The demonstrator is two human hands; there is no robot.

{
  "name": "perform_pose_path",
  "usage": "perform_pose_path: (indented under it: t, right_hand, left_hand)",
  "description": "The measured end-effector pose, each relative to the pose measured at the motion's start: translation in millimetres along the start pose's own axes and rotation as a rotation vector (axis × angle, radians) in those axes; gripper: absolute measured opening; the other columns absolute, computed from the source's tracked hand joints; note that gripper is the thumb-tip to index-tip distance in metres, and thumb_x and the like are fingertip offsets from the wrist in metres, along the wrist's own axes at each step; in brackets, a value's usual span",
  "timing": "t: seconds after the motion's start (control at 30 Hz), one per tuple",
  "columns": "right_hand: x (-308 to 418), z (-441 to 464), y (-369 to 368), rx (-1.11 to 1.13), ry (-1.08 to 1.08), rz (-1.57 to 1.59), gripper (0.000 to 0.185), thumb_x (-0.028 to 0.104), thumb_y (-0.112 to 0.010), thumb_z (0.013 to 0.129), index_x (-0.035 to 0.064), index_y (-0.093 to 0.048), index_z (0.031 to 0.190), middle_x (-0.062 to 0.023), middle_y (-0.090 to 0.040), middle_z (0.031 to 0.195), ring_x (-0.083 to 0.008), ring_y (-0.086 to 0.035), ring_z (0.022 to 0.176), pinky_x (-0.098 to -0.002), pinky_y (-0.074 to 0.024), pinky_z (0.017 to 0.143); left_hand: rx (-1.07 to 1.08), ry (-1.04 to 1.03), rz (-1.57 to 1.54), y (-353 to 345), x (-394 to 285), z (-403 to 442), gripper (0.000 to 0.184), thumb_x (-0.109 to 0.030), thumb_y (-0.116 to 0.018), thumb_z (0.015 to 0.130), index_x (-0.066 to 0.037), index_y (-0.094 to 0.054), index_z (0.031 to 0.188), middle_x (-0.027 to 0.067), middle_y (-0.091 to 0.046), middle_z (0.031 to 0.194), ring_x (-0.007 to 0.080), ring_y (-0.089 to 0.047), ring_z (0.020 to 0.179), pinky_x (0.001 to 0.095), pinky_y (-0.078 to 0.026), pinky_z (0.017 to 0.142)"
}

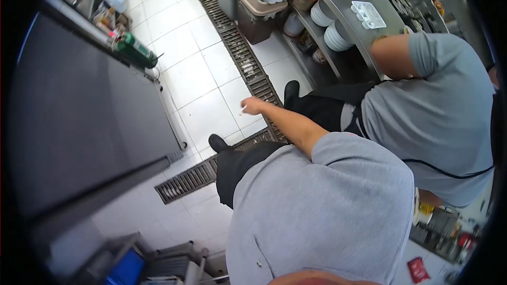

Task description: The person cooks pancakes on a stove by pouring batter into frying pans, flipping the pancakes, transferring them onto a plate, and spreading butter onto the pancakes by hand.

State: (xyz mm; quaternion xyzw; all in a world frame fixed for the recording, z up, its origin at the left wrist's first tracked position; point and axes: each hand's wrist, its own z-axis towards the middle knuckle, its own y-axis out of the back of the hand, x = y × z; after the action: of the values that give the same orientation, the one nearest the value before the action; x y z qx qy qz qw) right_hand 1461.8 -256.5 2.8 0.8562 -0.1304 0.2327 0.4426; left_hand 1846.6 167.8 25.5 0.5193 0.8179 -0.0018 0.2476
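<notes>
My right hand (pixel 254 106) hangs out over the white tiled floor (pixel 200 76) with the arm stretched forward. Its fingers look curled, and a small whitish bit shows at the fingertips, too small to name. Below it runs a metal floor drain grate (pixel 245 63). My left hand is outside the view. My grey shirt (pixel 322 206) fills the lower middle, with dark trousers and a black boot (pixel 217 143) beyond it.
A co-worker in a grey shirt (pixel 433 105) stands close on the right at a steel counter (pixel 348 0). Stacked white bowls (pixel 337 38) sit on its shelf. A brown bin (pixel 256 18), a green cylinder (pixel 134 50) and a large grey panel (pixel 90 111) are around me.
</notes>
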Motion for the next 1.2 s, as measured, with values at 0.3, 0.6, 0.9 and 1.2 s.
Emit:
perform_pose_path:
  t: [0.3, 0.6, 0.9, 1.2]
  right_hand:
    - [-112, 28, 158, -0.53, -0.668, 0.966, 0.021, 0.016, -0.058, 0.086, 0.0023, -0.058, 0.102, -0.0052, -0.06, 0.077, -0.0123, -0.057, 0.062, -0.0267, -0.0475, 0.051]
    - [-301, 123, 399, -1.159, -0.471, 0.995, 0.035, 0.01, -0.058, 0.087, -0.0006, -0.048, 0.118, -0.0082, -0.06, 0.083, -0.0141, -0.058, 0.067, -0.0266, -0.0499, 0.057]
    - [-455, 149, 488, -1.332, -0.852, 0.034, 0.046, 0.018, -0.058, 0.087, 0.0022, -0.044, 0.128, -0.0152, -0.058, 0.111, -0.024, -0.057, 0.1, -0.0352, -0.0457, 0.086]
    - [-482, 196, 536, -1.099, -0.639, -0.494, 0.045, 0.021, -0.054, 0.089, 0.0009, -0.045, 0.128, -0.0205, -0.051, 0.126, -0.0328, -0.047, 0.119, -0.0379, -0.0345, 0.102]
  left_hand:
    - [0.088, -0.311, 0.221, -95, -358, 70, 0.023, -0.03, -0.054, 0.093, -0.007, -0.056, 0.094, 0.0037, -0.059, 0.079, 0.0118, -0.057, 0.07, 0.0249, -0.047, 0.058]
    - [0.008, -0.035, 0.492, -278, -425, 96, 0.022, -0.028, -0.054, 0.092, -0.007, -0.056, 0.089, 0.0036, -0.059, 0.076, 0.0115, -0.056, 0.065, 0.024, -0.045, 0.058]
    - [0.255, -0.39, 0.589, -535, -521, 206, 0.027, -0.023, -0.052, 0.095, 0.001, -0.056, 0.109, 0.0046, -0.057, 0.084, 0.0119, -0.056, 0.072, 0.0252, -0.047, 0.065]
    - [0.326, -0.395, 0.824, -580, -505, 264, 0.03, -0.019, -0.051, 0.094, 0.003, -0.053, 0.115, 0.0078, -0.055, 0.083, 0.0145, -0.057, 0.075, 0.0272, -0.048, 0.063]
